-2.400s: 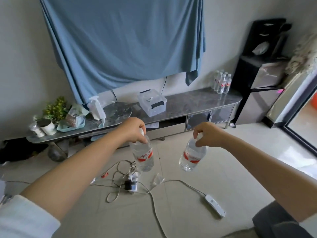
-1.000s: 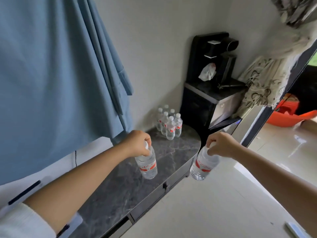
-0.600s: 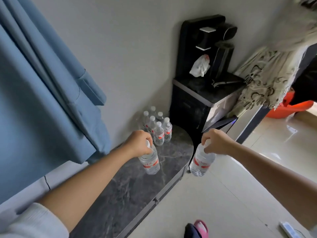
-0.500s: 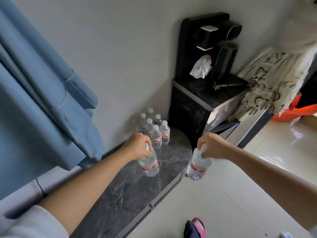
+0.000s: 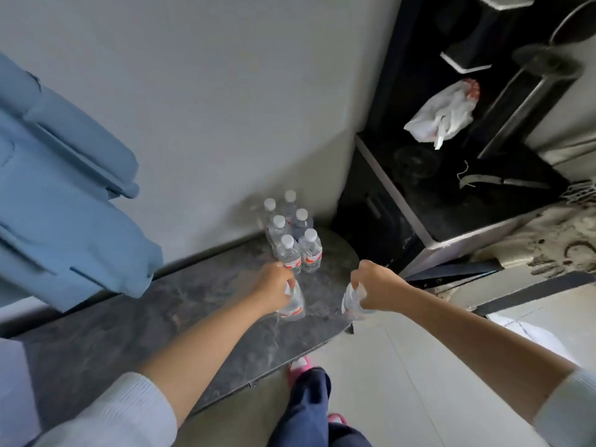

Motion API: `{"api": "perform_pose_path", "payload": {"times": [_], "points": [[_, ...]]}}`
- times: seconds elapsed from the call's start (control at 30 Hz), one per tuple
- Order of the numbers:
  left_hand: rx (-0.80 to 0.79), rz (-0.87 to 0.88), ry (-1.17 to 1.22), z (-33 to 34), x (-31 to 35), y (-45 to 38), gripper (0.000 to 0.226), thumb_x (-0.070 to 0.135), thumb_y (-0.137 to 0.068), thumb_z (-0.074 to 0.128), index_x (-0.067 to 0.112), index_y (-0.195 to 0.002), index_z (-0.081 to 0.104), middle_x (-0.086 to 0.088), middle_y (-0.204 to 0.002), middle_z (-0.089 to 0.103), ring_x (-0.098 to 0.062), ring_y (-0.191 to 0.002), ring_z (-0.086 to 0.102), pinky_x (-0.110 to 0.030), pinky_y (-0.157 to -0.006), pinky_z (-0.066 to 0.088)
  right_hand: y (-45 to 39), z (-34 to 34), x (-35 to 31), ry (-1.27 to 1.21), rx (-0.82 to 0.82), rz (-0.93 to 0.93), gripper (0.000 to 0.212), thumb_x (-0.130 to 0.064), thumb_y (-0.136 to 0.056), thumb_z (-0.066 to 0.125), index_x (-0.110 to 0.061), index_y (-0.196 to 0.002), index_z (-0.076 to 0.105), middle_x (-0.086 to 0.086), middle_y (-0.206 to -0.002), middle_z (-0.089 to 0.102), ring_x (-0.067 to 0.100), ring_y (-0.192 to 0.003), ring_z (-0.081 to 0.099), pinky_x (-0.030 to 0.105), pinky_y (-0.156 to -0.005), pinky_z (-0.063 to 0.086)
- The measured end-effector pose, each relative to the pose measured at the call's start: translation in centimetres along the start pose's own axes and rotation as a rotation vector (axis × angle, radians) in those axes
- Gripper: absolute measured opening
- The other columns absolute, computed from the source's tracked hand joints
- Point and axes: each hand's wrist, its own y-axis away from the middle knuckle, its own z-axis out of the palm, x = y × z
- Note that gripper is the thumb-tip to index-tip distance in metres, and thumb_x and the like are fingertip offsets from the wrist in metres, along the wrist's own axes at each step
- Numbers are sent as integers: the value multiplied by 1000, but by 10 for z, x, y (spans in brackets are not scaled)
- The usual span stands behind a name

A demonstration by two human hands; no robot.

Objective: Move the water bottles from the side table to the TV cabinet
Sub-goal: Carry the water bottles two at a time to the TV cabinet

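My left hand (image 5: 274, 288) grips the cap end of a clear water bottle (image 5: 294, 306) with a red label, held low over the grey marble top of the TV cabinet (image 5: 161, 317). My right hand (image 5: 371, 288) holds a second water bottle (image 5: 350, 306) by its top, above the cabinet's rounded right end. Whether either bottle touches the top I cannot tell. Several more bottles (image 5: 295, 235) with white caps stand grouped against the wall just beyond my left hand.
A black water dispenser (image 5: 451, 175) stands right of the cabinet, with a crumpled white bag (image 5: 442, 116) on it. Blue cloth (image 5: 58, 195) hangs over the cabinet's left part. My leg and a pink slipper (image 5: 300, 366) are by the cabinet's front edge on the tiled floor.
I walked from mid-room to the cabinet's right end. Both hands with their bottles came down close to the marble top, the right one moving in over the cabinet's end.
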Motion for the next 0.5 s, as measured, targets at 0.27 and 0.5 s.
{"api": "perform_pose_path", "payload": {"times": [0.27, 0.5], "points": [[-108, -51, -4, 22, -22, -56, 28, 8, -84, 55, 8, -110, 66, -11, -122, 59, -26, -115, 52, -28, -93, 43, -75, 2, 1, 33, -70, 5, 31, -6, -86, 52, -8, -118, 54, 12, -123, 45, 26, -112, 53, 31, -89, 46], [-132, -102, 16, 34, -35, -85, 30, 1, -88, 48, 6, -115, 61, -11, -127, 52, -26, -122, 44, -30, -98, 40, -122, 5, -10, 60, -139, -45, 35, -4, -87, 53, -8, -121, 53, 12, -127, 44, 26, -116, 52, 31, -94, 46]]}}
